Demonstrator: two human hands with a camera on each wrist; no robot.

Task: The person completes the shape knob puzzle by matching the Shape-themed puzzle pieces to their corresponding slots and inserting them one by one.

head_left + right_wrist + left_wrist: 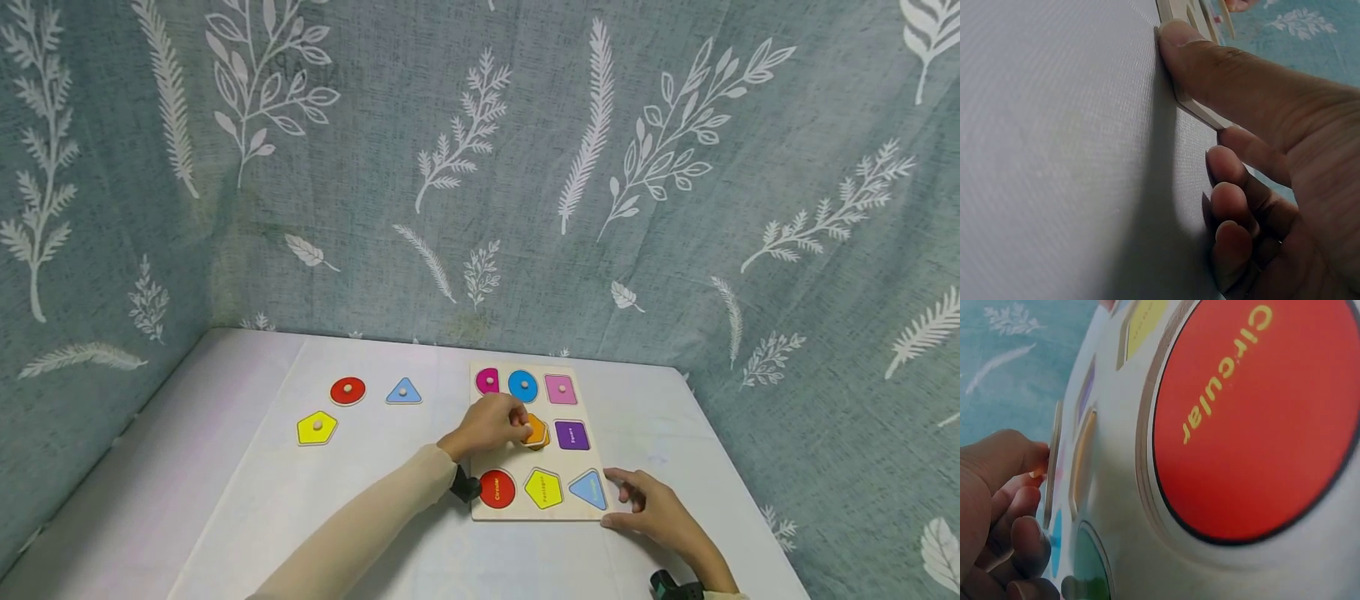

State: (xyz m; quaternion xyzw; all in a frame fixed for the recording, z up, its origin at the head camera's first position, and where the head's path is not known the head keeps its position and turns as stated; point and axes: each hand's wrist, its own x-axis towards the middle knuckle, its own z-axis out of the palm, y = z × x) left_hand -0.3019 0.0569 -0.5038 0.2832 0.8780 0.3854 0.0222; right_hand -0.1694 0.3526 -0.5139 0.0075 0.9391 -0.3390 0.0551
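Note:
A wooden shape-puzzle board [517, 460] lies on the white table. My left hand [491, 423] pinches an orange hexagon piece [537, 427] by its knob, over the orange recess in the board's middle row. In the left wrist view, the hexagon piece [1054, 465] stands apart from the board, seen nearly edge-on. My right hand [651, 510] holds the board's near right corner between thumb and forefinger. The right wrist view shows the thumb [1210, 62] against the board's edge [1200, 112], the other fingers curled beside it.
Left of the board lie a red circle piece [348, 390], a blue triangle piece [404, 392] and a yellow pentagon piece [317, 427]. Knobbed magenta [487, 381], blue [523, 385] and pink [561, 389] pieces sit in the far row. A patterned cloth [480, 208] hangs behind the table.

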